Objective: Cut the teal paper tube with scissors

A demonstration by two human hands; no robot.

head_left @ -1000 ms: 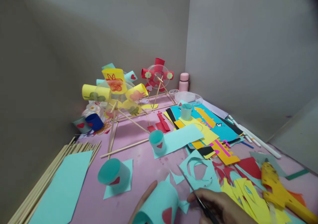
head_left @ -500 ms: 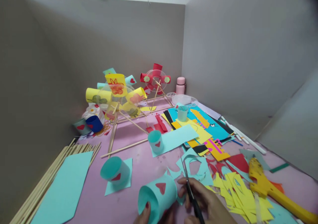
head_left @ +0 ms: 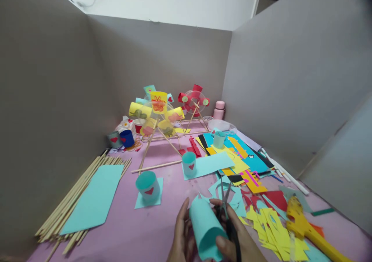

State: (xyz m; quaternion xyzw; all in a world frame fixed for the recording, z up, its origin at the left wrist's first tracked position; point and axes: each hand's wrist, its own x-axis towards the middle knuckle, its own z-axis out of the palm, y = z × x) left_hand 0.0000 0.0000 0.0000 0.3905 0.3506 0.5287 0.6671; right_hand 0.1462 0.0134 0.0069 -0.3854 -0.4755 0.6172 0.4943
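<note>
A rolled teal paper tube (head_left: 205,227) lies between my two hands at the bottom middle. My left hand (head_left: 182,235) presses against its left side with the fingers curved round it. My right hand (head_left: 236,238) steadies the tube's right side and grips a pair of scissors (head_left: 226,204), blades slightly apart and pointing away from me. Behind the tube lie teal offcuts (head_left: 236,195) with cut-out holes.
Teal paper cups with red hearts (head_left: 148,185) (head_left: 188,163) stand on the pink table (head_left: 139,231). Two paper-cup wheels on stick frames (head_left: 158,113) (head_left: 194,99) stand at the back. Wooden sticks (head_left: 72,200) and a teal sheet lie left; coloured paper scraps (head_left: 273,223) and a yellow glue gun (head_left: 305,227) lie right. Grey partitions close three sides.
The view has tilted up and pulled back. The tube has been turned so its red heart no longer shows, and my left hand has come up along its left side.
</note>
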